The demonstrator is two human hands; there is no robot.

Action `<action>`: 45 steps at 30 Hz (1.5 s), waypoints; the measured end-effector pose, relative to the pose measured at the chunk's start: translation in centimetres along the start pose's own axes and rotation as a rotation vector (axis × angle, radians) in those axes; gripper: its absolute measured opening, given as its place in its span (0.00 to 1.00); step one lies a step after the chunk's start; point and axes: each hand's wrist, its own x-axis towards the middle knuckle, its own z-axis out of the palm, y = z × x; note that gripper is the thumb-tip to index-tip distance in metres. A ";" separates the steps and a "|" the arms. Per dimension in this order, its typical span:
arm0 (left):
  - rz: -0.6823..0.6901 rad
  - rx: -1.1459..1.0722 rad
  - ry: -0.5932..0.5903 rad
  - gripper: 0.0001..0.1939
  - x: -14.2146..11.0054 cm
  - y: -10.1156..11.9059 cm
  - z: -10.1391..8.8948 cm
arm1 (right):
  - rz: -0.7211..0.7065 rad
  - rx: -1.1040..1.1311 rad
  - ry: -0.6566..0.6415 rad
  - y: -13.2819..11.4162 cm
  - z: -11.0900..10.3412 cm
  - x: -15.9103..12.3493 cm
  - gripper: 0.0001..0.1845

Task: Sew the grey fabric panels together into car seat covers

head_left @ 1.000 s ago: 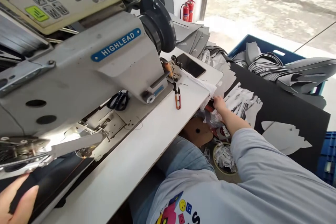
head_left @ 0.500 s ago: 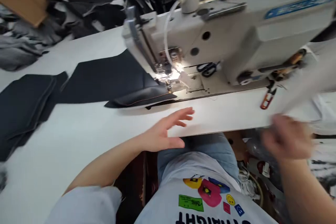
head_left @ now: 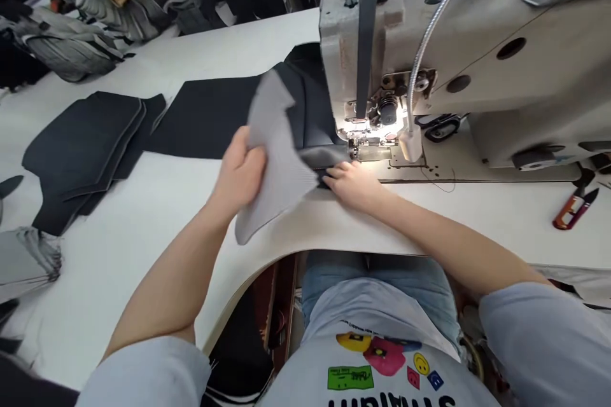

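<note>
two hands work at one sewing machine [head_left: 477, 57] on the white bench [head_left: 143, 229]. the left hand [head_left: 241, 172] is closed around one grey fabric piece [head_left: 279, 159], holding it tilted up just left of the presser foot. the right hand [head_left: 351, 181] lies with fingers pressed flat on the black fabric panel [head_left: 214, 114] at the needle plate. one stack of black cut pieces [head_left: 81, 146] lies to the left, one orange thread snip [head_left: 573, 206] far right
</note>
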 end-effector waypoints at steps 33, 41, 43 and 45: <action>0.761 0.656 -0.501 0.27 -3.7 -0.9 9.3 | 0.492 0.086 0.220 4.8 3.0 -0.1 0.10; 0.893 0.672 -0.311 0.20 -3.8 -1.8 9.6 | 0.632 0.465 0.217 5.3 1.6 0.7 0.04; 0.892 0.688 -0.196 0.20 -3.6 -1.6 9.4 | 0.637 0.472 0.221 5.5 1.6 0.8 0.02; 0.851 0.725 -0.153 0.21 -3.1 -1.0 9.5 | 0.637 0.455 0.215 5.5 1.7 1.0 0.01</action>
